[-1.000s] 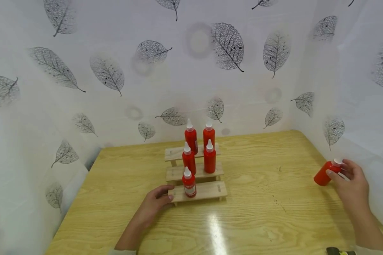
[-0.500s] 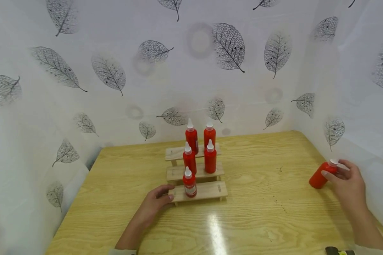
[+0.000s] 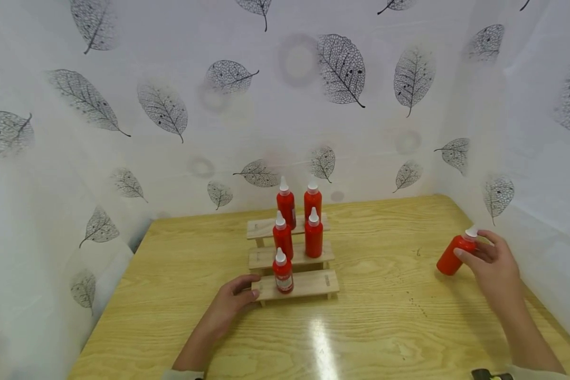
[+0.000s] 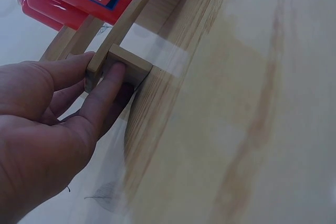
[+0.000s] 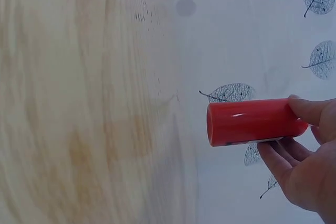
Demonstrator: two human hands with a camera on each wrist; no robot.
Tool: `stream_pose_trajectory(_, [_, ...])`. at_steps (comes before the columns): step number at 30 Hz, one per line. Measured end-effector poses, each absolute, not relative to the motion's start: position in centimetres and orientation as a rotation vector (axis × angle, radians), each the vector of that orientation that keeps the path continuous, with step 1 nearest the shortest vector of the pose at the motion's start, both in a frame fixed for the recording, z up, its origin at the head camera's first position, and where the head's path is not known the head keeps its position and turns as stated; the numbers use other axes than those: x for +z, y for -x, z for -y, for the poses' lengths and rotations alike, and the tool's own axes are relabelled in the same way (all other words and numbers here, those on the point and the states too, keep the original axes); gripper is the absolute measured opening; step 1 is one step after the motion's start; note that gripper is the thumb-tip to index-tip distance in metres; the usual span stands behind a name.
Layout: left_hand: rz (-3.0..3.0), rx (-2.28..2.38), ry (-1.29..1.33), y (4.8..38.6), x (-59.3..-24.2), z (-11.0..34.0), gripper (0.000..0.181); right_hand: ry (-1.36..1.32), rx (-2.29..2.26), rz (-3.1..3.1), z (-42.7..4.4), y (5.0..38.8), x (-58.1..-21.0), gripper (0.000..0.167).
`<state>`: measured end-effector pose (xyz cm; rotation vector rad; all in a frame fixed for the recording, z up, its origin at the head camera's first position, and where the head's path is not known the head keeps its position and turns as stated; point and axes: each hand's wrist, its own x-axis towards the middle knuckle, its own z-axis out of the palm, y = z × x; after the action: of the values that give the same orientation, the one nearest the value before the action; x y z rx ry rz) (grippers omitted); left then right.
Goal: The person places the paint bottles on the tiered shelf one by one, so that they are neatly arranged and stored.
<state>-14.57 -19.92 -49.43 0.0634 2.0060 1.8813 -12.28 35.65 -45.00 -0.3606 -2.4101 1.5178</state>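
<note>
My left hand (image 3: pixel 228 305) grips the left end of a stepped wooden display rack (image 3: pixel 311 285) at its lowest board; the left wrist view shows fingers round the board's end and its foot. One red squeeze bottle (image 3: pixel 283 278) with a white nozzle stands on that board, left of its middle. Two similar bottles stand on the middle step and two on the back step. Off to the right, my right hand (image 3: pixel 494 269) holds another red squeeze bottle (image 3: pixel 452 256) near its neck. It tilts, nozzle toward the upper right, and appears raised off the table.
The wood-grain table (image 3: pixel 385 316) is enclosed by white, leaf-printed sheeting (image 3: pixel 275 121) at the back and both sides. A small dark object (image 3: pixel 486 374) lies partly in view at the bottom edge, beside the right sleeve.
My right hand has carried the red squeeze bottle leftward, away from the right-hand sheeting. The left hand and the bottles on the rack keep their places.
</note>
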Motion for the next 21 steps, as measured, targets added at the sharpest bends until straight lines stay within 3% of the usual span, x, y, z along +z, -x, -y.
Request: stream_pose_trajectory(21, [-2.009, 1.884, -0.06, 14.5, -49.3, 19.8, 0.047, -0.115, 1.566, 2.45, -23.6, 14.0, -43.4, 0.066])
